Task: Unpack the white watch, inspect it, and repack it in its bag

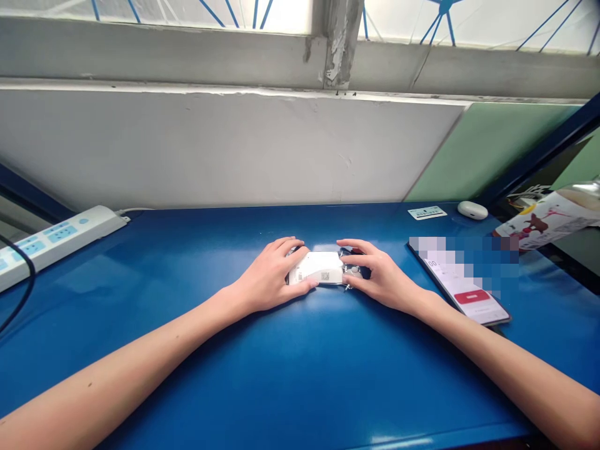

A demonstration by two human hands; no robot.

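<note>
A small white box-shaped device with a printed code label lies on the blue table, about mid-depth. My left hand grips its left end, thumb in front and fingers curled over the back. My right hand is closed around the right end, where small metal parts stick out between its fingers.
A phone with a lit screen lies flat to the right of my right hand. Behind it sit a white label card and a white oval case. A white power strip lies at far left; a printed packet at far right.
</note>
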